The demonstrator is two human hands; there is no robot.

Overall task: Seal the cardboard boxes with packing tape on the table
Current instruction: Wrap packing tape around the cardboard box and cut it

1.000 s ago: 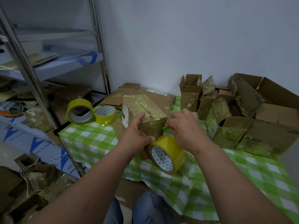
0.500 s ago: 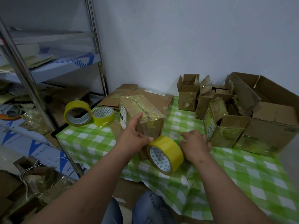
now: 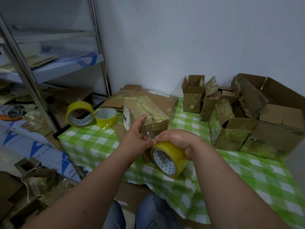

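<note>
A small cardboard box [image 3: 148, 113] wrapped in yellowish tape stands on the green checked tablecloth [image 3: 92, 142]. My left hand [image 3: 137, 138] presses against the box's near side, and its thumb and fingers pinch a clear strip of tape at the box's lower corner. My right hand [image 3: 179, 141] grips a yellow tape roll [image 3: 168, 161] from above, just in front of the box. The thumbs of both hands nearly meet at the tape end.
Two more yellow tape rolls [image 3: 80, 115] [image 3: 106, 117] lie at the table's left. Flattened cardboard [image 3: 158, 98] sits behind the box. Several open, taped boxes [image 3: 231, 126] and a large carton [image 3: 280, 119] crowd the right. A metal shelf rack [image 3: 33, 80] stands left.
My right hand came off the table and took hold of the tape roll from above. My left hand shifted from holding the roll and box to pinching the tape end.
</note>
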